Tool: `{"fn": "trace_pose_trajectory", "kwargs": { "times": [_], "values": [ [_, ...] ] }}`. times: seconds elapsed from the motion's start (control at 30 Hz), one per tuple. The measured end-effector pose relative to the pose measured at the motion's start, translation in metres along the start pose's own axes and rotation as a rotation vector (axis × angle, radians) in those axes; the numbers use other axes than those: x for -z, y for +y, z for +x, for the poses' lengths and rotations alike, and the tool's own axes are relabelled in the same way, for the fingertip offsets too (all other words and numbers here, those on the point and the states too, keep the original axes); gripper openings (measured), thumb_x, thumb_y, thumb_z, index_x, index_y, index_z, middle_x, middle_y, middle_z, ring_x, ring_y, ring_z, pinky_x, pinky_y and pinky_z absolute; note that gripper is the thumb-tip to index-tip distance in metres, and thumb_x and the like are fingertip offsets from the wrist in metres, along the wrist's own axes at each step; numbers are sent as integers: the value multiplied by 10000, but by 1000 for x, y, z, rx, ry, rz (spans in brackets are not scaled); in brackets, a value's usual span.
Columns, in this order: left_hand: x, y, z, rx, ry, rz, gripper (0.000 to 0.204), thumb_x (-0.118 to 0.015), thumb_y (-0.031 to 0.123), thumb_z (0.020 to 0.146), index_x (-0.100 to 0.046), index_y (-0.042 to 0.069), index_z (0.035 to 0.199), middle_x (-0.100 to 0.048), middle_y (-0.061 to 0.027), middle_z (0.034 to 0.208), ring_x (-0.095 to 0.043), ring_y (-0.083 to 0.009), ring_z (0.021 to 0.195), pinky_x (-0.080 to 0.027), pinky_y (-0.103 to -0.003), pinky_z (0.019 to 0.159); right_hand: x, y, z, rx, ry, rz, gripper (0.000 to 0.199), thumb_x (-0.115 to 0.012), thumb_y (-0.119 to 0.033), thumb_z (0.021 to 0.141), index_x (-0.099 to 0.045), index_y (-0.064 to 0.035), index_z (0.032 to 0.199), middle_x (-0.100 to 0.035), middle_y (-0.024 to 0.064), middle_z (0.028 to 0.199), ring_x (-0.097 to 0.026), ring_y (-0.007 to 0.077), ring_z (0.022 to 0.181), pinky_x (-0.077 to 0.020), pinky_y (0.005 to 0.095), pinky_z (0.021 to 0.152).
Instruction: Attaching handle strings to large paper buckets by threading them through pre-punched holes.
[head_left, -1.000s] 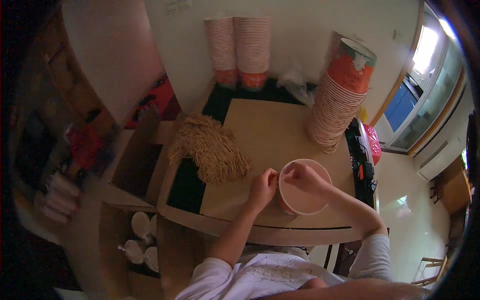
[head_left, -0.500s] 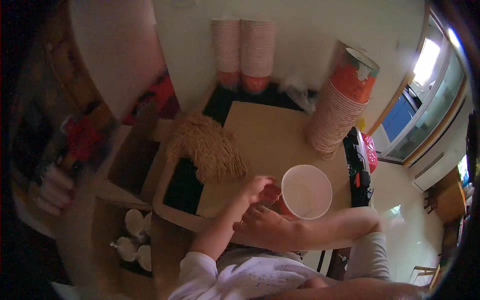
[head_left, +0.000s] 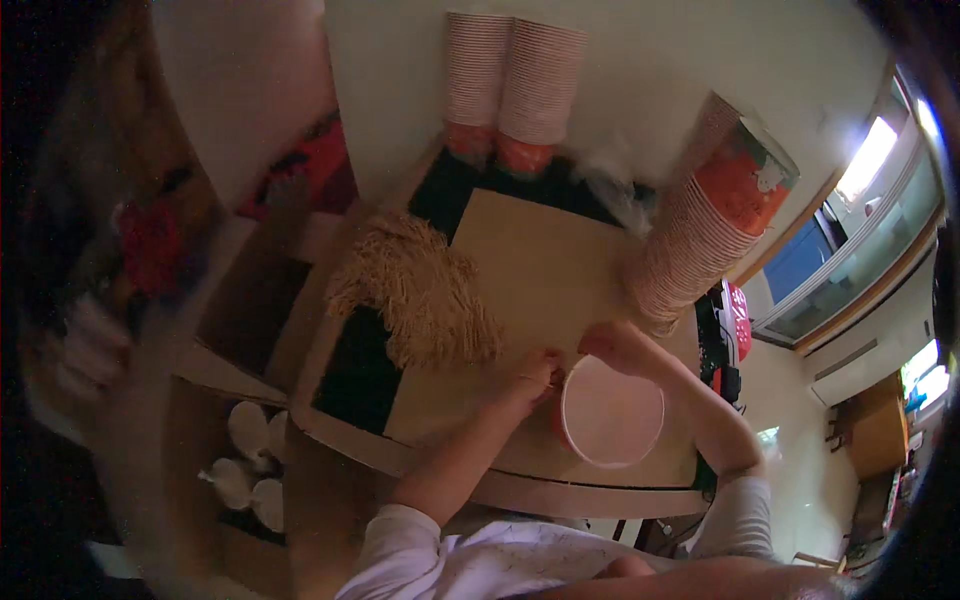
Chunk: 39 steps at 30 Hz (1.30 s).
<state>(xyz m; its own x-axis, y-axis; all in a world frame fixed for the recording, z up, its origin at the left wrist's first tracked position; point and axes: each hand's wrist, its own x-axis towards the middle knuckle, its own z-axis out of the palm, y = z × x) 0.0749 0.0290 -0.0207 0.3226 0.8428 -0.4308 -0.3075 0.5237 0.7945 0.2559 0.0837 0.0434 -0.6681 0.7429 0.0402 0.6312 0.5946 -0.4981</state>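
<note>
A white-lined paper bucket [head_left: 613,415] with a red-orange outside stands near the table's front edge, its mouth tilted toward me. Beside its left rim is my left hand [head_left: 545,373], fingers closed in a pinch; a thin pale line, perhaps a cord, shows by it. My right hand [head_left: 622,348] is over the far rim with its fingers curled down, and what it grips is too small to make out. Left of both hands, a heap of tan twisted cords [head_left: 425,290] lies across a cardboard sheet [head_left: 535,245].
Two tall stacks of nested paper buckets [head_left: 540,85] stand against the wall, and another stack [head_left: 705,225] leans at the right. Crumpled clear plastic [head_left: 612,185] lies between them. An open carton [head_left: 235,545] holding several white round-ended items sits below left of the table.
My right hand has moved from beside my left hand, across the bucket's near left side, to its far rim. My left hand stays at the left rim. The view has shifted slightly.
</note>
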Motion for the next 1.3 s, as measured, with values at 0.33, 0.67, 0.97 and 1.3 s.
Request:
{"fn": "trace_pose_trajectory", "kwargs": {
  "times": [0.33, 0.67, 0.97, 1.3],
  "values": [
    [-22, 4, 21, -107, -62, -74, 211, -527, 207, 833, -517, 100, 1015, -523, -12, 715, -510, -107, 621, -424, -246, 520, 13, 0, 0, -554, -201, 349, 137, -636, -160, 767, -628, -24, 750, -578, -17, 656, -516, 54, 637, -428, 225, 569],
    [-10, 28, 27, -27, -327, 320, 229, -638, 253, 778, -609, 48, 875, -604, -32, 760, -563, -123, 698, -444, -269, 618, 16, -21, -10, -500, 21, 1001, 75, -629, -97, 789, -576, -44, 798, -566, -24, 722, -498, 64, 669, -425, 221, 583],
    [-14, 32, 7, -281, -285, 398, 138, -622, 154, 809, -611, 17, 804, -596, -28, 691, -527, -71, 631, -428, -233, 549, 17, 12, -15, -334, 212, 1102, 157, -572, -24, 813, -561, -37, 970, -546, 38, 982, -545, 147, 853, -448, 257, 720],
    [-14, 40, 3, -258, -259, 412, 139, -617, 151, 818, -599, 14, 797, -593, -24, 711, -547, -79, 675, -456, -236, 611, 38, -6, 3, -13, -68, 450, 108, -630, 0, 753, -596, -17, 854, -596, 75, 829, -589, 186, 786, -465, 278, 672]
  ]
}}
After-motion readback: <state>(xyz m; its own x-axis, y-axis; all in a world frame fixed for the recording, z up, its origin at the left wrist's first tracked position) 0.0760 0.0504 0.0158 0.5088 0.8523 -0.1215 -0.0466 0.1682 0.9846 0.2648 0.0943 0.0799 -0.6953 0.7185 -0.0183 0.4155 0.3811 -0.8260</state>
